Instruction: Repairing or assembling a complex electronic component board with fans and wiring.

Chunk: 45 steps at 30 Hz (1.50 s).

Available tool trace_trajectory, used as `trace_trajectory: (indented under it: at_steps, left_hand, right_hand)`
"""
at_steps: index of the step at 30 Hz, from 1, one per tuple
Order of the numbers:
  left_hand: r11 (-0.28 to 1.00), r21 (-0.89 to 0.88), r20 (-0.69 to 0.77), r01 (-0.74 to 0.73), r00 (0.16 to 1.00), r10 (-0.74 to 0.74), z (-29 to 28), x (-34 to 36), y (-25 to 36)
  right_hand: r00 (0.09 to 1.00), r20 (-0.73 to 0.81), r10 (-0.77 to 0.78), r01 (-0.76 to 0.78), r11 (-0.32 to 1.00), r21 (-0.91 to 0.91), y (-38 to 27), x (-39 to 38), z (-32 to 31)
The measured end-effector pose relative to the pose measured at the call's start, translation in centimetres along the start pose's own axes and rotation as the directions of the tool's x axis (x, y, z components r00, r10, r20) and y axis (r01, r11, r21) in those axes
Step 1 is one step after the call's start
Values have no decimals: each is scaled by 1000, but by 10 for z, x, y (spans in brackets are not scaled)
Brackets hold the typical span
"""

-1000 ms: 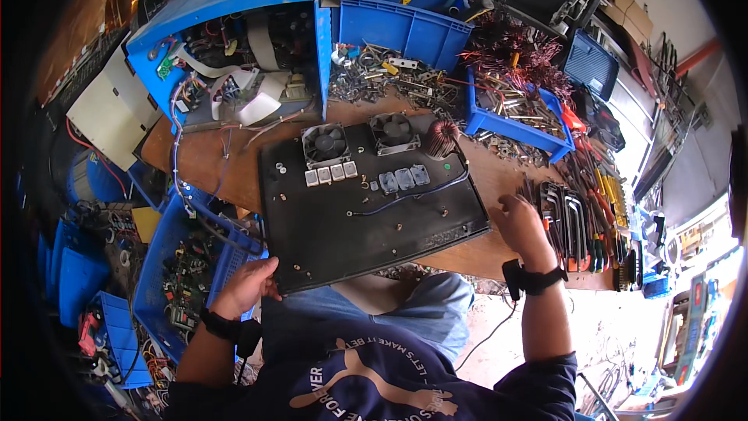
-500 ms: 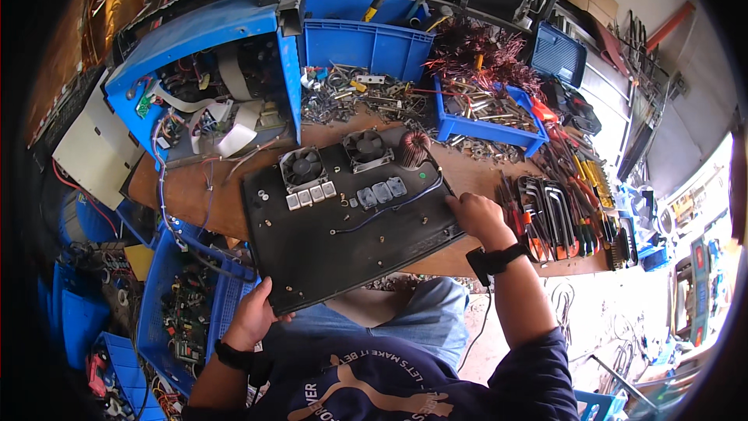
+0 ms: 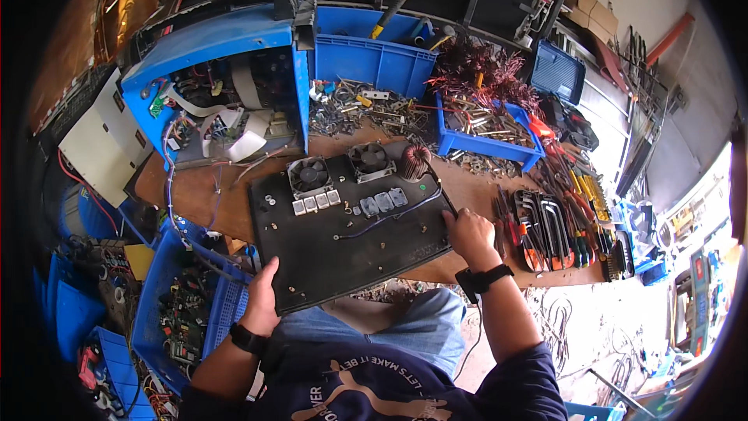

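A black flat panel (image 3: 343, 261) lies across the wooden bench and juts past its front edge, over my lap. Two square fans (image 3: 309, 176) and a round copper-wound coil (image 3: 415, 162) stand along its far side. In front of them sit a row of small white blocks (image 3: 316, 201) and some grey-blue modules (image 3: 383, 202), with a dark blue cable (image 3: 382, 225) running nearby. Small brass-coloured fittings dot the surface. My left hand (image 3: 263, 296) grips the near left edge, its thumb up and its fingers hidden. On the right edge, my right hand (image 3: 471, 235) is closed round the panel.
An opened blue cabinet (image 3: 210, 62) with hanging wires stands at the back left. Behind are loose screws (image 3: 366, 109), a blue bin (image 3: 374, 62) and a blue tray (image 3: 495, 140) of metal parts. Hand tools (image 3: 553, 226) lie right; a crate (image 3: 183, 312) of circuit boards sits lower left.
The view has shifted slightly. My left hand has slid a little forward along the panel's left edge, and its fingertips no longer show below. My right hand keeps its hold.
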State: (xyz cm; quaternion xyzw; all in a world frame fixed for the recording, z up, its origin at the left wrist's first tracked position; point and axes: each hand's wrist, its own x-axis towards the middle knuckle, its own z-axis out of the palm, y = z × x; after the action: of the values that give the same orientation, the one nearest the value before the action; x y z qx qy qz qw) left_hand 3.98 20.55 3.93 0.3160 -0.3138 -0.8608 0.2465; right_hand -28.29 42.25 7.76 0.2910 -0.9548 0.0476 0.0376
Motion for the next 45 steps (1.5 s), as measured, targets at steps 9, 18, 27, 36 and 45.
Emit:
trace_trajectory:
  at_steps: [9,18,27,36,45]
  left_hand:
    - [997,71,-79,39,996,-34,-13,3,-13]
    - [986,162,-2,-52,999,53,-19,-11,-23]
    - [896,444,93,-6,995,-40,6,-10,13]
    - [850,527,221,-7,967,-129,43,9,44]
    - [803,589,178,87,956,-234,57,44,43]
  right_hand:
    - [999,-19,47,-48,999,-22,-5,-9,-6]
    - [988,36,148,-145,986,-80,8,-48,-18]
    - [943,109,316,-317,948,-5,29,-107,-32]
    - [925,100,367,-376,921,104,39,-128,-36]
    - [884,212,418,-467,755,459,74,-132,-21]
